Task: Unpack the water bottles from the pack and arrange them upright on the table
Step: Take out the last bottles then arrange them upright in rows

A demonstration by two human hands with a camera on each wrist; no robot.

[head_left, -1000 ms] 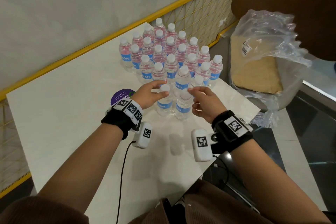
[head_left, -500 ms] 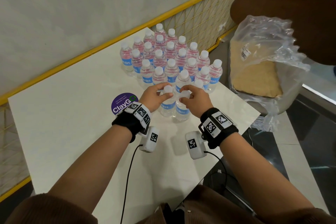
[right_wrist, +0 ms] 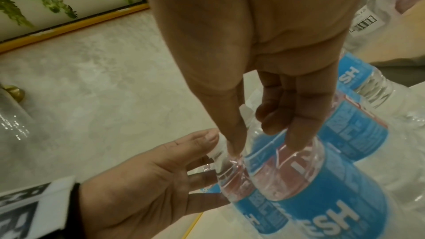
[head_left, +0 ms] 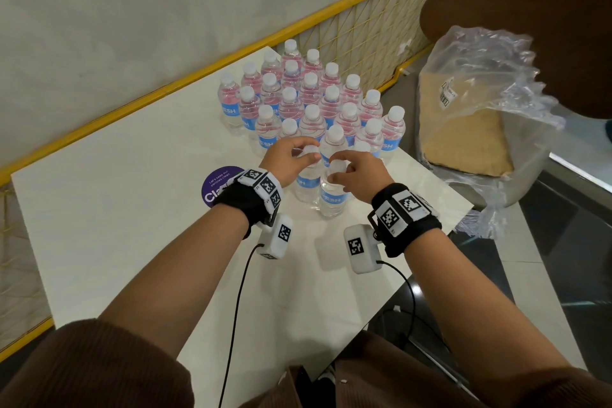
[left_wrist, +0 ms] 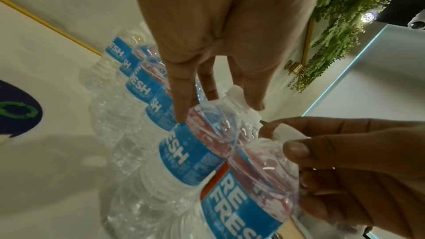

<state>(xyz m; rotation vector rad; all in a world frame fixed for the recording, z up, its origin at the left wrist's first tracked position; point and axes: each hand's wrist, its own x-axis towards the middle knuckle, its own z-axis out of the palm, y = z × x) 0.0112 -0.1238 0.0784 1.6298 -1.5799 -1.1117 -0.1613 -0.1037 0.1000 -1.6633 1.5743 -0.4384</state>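
Since each bottle is small, full of water and walled in thin clear plastic, it will likely feel moderately heavy for its size and give under a hard squeeze; the smooth sides may slip, so the stiff white cap and the neck below it look the safest hold, with a straight lift or slide to avoid knocking neighbours over. The left hand (head_left: 287, 162) curls its fingers round the cap and shoulder of the left front bottle (head_left: 306, 184); the right hand (head_left: 358, 175) grips the cap and neck of the right front bottle (head_left: 332, 199), thumb on one side and fingertips on the other. Both bottles stand upright on the white table (head_left: 132, 225), touching each other, just in front of the cluster of standing bottles (head_left: 311, 103). Both forearms reach forward from near the table's edge, wrists bent down over the caps, palms facing inward. The torn plastic pack (head_left: 490, 83) sits well apart to the right, on a seat beside the table; whether bottles remain inside cannot be told.
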